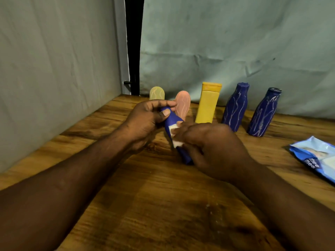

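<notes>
Fingers of the left hand (145, 120) curl round the top of a tilted blue bottle (172, 118) over the table (163, 196), toward its far edge; the right hand (208, 142) pinches a white wipe (176, 143) against it.

A wooden table (163, 205) stands against a grey-green cloth (226, 42) with a black pole (134, 51) in the corner. Along the back edge, from left to right, stand a pale yellow bottle (157, 92), a pink bottle (183, 104) with white scribbled lines, a taller yellow bottle (208, 104) with a flat cap, and two dark blue bottles (235, 107) (263, 113) marked with white scribbles. A light blue packet of wipes (315, 158) lies flat near the right edge.
</notes>
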